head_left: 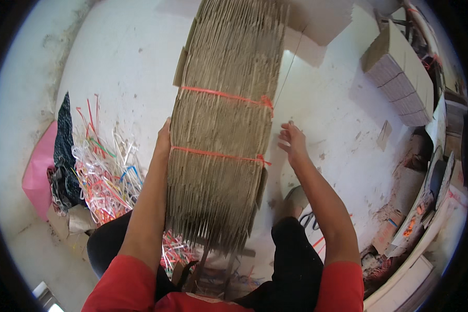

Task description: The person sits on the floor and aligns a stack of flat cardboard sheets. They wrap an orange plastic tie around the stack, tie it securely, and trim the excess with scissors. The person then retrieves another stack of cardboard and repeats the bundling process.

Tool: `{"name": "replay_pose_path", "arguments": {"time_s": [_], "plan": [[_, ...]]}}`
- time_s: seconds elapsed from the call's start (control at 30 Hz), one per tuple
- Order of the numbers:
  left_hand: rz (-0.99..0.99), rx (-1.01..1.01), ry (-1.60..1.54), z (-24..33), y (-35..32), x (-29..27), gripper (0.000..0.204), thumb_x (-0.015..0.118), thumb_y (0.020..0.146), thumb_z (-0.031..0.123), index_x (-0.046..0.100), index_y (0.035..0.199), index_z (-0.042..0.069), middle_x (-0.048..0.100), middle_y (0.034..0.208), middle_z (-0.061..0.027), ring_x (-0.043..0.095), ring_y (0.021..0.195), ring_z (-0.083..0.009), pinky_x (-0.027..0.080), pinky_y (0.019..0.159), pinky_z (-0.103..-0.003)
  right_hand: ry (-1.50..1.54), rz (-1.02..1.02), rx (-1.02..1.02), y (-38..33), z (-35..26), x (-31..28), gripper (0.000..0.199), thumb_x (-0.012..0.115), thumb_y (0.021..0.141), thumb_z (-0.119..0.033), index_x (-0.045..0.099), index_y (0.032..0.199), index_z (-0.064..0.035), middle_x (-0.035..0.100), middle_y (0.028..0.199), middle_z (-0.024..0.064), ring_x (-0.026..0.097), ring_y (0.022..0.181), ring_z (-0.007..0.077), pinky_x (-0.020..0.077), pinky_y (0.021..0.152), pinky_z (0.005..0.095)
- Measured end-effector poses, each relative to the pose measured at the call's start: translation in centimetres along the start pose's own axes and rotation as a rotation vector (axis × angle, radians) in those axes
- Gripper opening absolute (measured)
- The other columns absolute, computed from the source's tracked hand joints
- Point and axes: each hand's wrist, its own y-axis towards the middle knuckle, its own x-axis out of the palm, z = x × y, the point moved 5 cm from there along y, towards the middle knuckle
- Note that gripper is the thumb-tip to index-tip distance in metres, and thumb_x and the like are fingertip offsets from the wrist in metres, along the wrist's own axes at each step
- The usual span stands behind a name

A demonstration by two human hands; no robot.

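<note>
Cardboard bundle (pixel 221 135) between hands, left hand (pixel 164 141) touching, right hand (pixel 292 141) beside

Short red sleeves (pixel 343 283) above bare forearms (both), black trousers (pixel 296 260) below

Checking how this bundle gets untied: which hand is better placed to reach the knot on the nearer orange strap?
Right, probably. The right hand hangs free, fingers spread, just beside the knot on the bundle's right edge. The left hand lies pressed against the cardboard bundle on its left side, seemingly steadying it.

A packing workshop: bundled flat cardboard (pixel 221 130), strap scraps (pixel 106 171), bare floor (pixel 119 62)
</note>
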Motion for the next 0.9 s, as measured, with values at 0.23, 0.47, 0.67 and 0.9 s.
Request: {"name": "replay_pose_path", "arguments": {"time_s": [0.23,0.47,0.67,0.9], "plan": [[0.131,0.131,0.126,2.1,-5.0,3.3,0.035,0.047,0.094,0.035,0.051,0.111,0.005,0.053,0.098,-0.0018,0.048,0.090,-0.0101,0.040,0.081,-0.024,0.457,-0.235,-0.046,-3.0,-1.9,7.1,0.041,0.045,0.095,-0.029,0.047,0.130,-0.0074,0.059,0.110,0.0043,0.058,0.095,0.0135,0.0491,0.081,0.0274],[0.205,0.185,0.109,13.0,-12.3,2.3,0.043,0.047,0.093,0.041,0.049,0.110,0.002,0.053,0.096,-0.0031,0.048,0.088,-0.0106,0.040,0.081,-0.024,0.427,-0.222,0.054,-11.7,-8.4,12.4,0.043,0.044,0.097,-0.024,0.040,0.136,-0.0082,0.057,0.114,0.0037,0.057,0.098,0.0135,0.0484,0.086,0.0266],[0.209,0.354,-0.037,32.5,-14.7,4.8,0.055,0.055,0.084,0.053,0.050,0.106,0.003,0.051,0.094,-0.0020,0.047,0.089,-0.0113,0.040,0.082,-0.026,0.260,-0.324,-0.021,-15.1,-26.2,24.4,0.044,0.045,0.095,-0.029,0.044,0.133,-0.0068,0.057,0.118,0.0060,0.058,0.099,0.0174,0.0478,0.086,0.0289],[0.179,0.492,-0.101,49.1,-13.1,14.1,0.037,0.059,0.083,0.030,0.049,0.108,0.005,0.050,0.096,-0.0020,0.046,0.093,-0.0129,0.038,0.082,-0.027,-0.069,-0.395,-0.200,-13.5,-53.7,31.1,0.045,0.046,0.095,-0.031,0.045,0.133,-0.0066,0.057,0.118,0.0061,0.058,0.099,0.0176,0.0478,0.085,0.0293]]}}
